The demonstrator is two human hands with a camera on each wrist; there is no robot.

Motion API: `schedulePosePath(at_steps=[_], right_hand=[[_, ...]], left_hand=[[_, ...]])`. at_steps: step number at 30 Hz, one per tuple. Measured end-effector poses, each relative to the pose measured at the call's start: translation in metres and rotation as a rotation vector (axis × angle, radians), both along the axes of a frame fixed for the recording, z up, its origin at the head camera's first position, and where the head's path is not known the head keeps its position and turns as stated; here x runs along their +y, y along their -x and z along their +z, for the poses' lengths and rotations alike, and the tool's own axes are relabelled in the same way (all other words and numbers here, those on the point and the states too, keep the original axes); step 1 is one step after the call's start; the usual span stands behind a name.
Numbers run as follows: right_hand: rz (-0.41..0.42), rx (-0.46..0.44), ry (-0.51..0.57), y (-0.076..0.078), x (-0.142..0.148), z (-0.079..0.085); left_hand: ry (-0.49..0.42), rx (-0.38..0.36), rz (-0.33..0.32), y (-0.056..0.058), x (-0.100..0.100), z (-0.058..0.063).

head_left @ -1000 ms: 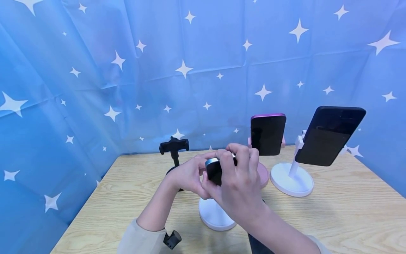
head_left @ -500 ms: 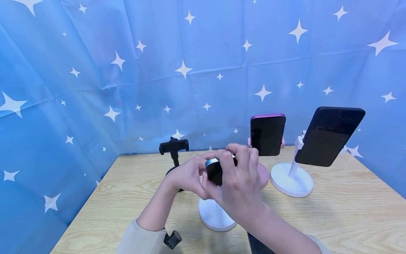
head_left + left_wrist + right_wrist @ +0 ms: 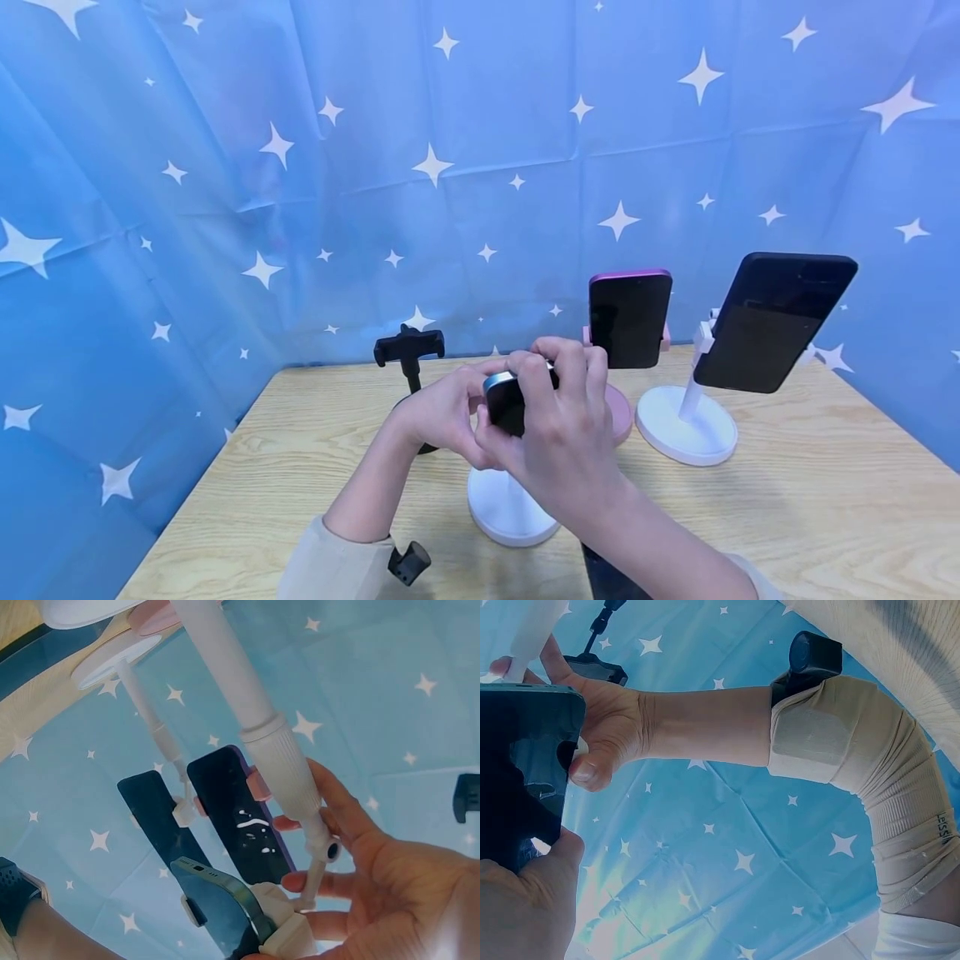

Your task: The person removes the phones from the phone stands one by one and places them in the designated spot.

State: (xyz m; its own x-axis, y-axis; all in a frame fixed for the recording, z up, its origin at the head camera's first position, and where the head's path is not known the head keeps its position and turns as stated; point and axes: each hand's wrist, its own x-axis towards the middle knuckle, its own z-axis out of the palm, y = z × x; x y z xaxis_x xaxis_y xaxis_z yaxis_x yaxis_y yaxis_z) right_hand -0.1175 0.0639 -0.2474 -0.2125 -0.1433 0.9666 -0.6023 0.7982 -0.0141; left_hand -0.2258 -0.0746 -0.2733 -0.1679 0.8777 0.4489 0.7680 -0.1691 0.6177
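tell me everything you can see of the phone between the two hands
The phone has a dark, glossy screen, rounded corners and a shiny, metallic-looking bluish rim; the left wrist view shows a port slot at one end. It is tilted, above the base of the nearer white stand, beside that stand's clamp. The right hand grips it; whether the left hand touches it is hard to tell.

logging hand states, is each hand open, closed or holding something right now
Left hand: holding the front white phone stand.
Right hand: holding the blue-edged smartphone.
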Motion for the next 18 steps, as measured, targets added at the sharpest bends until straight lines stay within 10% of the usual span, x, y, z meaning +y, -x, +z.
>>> schedulePosePath(at_steps=[18], right_hand=[[0.039,-0.025,0.019,0.0021,0.001,0.005]], left_hand=[[-0.005,-0.015,-0.008,0.0017,0.0025,0.002]])
